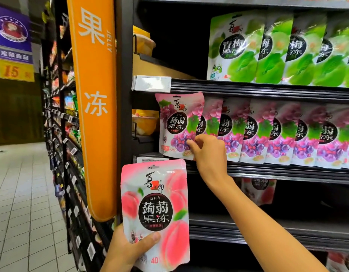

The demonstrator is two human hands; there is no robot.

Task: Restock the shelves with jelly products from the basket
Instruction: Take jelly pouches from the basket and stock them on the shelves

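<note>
Pink peach jelly pouch (155,213) held upright at 6 o'clock; at its 12, purple grape jelly pouch (178,124) fronts the shelf (267,171) row, slightly tilted.

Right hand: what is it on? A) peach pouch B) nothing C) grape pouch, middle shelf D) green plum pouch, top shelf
C: the right hand pinches the lower edge of the front grape pouch on the middle shelf, while the left hand holds the peach pouch.

bright store light, glossy glare, edge distortion
</note>
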